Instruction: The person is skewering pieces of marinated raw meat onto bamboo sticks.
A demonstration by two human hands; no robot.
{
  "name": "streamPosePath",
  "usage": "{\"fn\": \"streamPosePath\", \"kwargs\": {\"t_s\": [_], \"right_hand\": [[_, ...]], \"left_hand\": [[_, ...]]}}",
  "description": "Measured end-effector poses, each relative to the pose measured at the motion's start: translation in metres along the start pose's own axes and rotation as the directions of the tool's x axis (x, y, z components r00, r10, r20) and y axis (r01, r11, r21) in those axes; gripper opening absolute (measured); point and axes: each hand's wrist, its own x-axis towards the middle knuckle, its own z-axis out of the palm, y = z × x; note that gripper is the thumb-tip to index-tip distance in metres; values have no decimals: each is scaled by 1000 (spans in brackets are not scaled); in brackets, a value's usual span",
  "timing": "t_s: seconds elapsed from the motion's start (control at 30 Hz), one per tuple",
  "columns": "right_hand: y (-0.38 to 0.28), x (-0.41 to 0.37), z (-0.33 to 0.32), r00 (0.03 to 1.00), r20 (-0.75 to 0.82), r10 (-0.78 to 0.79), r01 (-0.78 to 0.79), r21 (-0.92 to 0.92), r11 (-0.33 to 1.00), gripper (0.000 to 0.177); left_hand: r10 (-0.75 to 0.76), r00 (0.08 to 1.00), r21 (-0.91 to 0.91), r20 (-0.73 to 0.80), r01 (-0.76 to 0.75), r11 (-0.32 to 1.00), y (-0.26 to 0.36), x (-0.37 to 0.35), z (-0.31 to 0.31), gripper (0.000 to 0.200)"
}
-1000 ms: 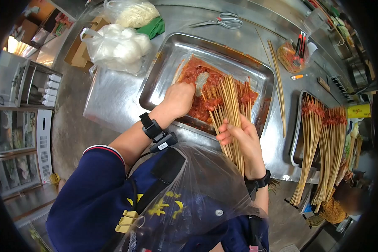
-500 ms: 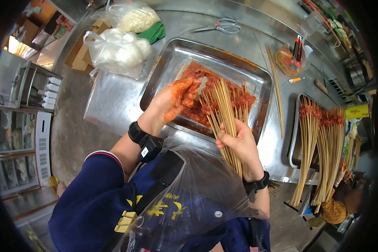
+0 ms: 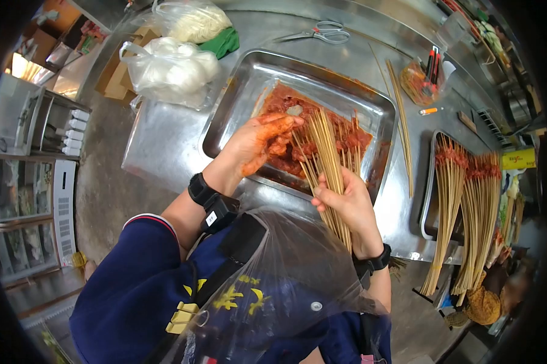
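My right hand (image 3: 349,206) is wrapped round a thick bundle of bamboo skewers (image 3: 327,142), held upright and slightly slanted over the near side of a steel tray (image 3: 225,100). My left hand (image 3: 264,136), smeared with red marinade, is closed around red marinated meat (image 3: 278,145), its fingertips close to the upper part of the bundle. Raw meat in red sauce (image 3: 285,97) covers the tray's middle. Just beyond the bundle, several skewers with meat on their ends (image 3: 352,139) lie in the tray. How the left fingers grip the meat is partly hidden.
A second tray (image 3: 428,206) on the right carries bundles of meat skewers (image 3: 449,212). Scissors (image 3: 328,33) lie behind the main tray, loose sticks (image 3: 402,133) along its right. Bags of white food (image 3: 176,70) stand at left. A red-handled tool (image 3: 432,70) rests on a bag at right.
My left hand has turned over and moved slightly right, its fingers curling towards the skewers. My right hand keeps its grip on the bundle, nearly in place.
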Motion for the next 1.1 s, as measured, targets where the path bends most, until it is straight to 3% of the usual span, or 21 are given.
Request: {"fn": "streamPosePath", "kwargs": {"t_s": [0.13,0.23,0.37,0.47,0.57,0.67,0.8,0.9,0.93,1.07,1.1], "right_hand": [[1,2,0,1000,-19,-9,9,-6,1000,17],[3,0,0,1000,-13,-12,12,26,1000,17],[4,0,2,996,-68,-65,69,54,996,19],[10,0,2,970,-106,-217,221,26,975,22],[13,1,-1,956,-77,-282,277,-66,959,22],[-1,-5,-3,1000,15,-23,23,0,1000,21],[-2,-3,-4,998,-1,-66,66,110,992,21],[0,-1,-9,996,-50,-80,86,115,990,20],[-1,-1,-9,996,-51,-77,82,114,990,20],[1,0,-11,997,-45,-67,72,107,992,19],[1,0,-11,997,-47,-63,67,110,992,19]], "left_hand": [[31,997,84,-72,-25,996,-8,-5,9,23],[-42,999,50,-21,43,998,-14,-9,9,23],[-33,995,167,-93,48,985,-24,-10,17,24],[33,993,252,-116,-3,968,-27,-6,17,19],[38,991,334,-126,6,942,-29,-2,13,17],[142,980,468,-143,-59,882,-34,4,9,15],[304,931,462,-204,-182,868,-24,8,-6,15],[425,900,815,-99,-171,553,-14,9,-34,15],[395,917,952,-47,-78,295,-11,7,-39,16],[307,943,988,129,-94,-126,-19,1,-29,19],[317,940,983,125,-74,-169,-22,2,-27,18]]}}
